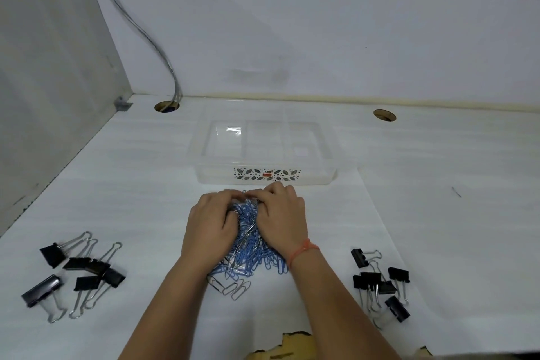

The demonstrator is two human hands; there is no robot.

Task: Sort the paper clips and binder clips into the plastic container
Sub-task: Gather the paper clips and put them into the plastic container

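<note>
A heap of blue and silver paper clips (248,248) lies on the white table, just in front of a clear plastic container (264,152) with three compartments and a patterned label. My left hand (209,225) and my right hand (282,219) cup the heap from both sides, fingers curled into the clips and fingertips meeting at its far end. Several large black binder clips (79,272) lie scattered at the left. A smaller group of black binder clips (380,280) lies at the right. The container's compartments look bare.
Two round cable holes (166,106) (384,115) sit near the back wall, with cables (152,38) running into the left one. A grey side panel (43,82) stands at the left. The table covering is torn at the near edge (280,345).
</note>
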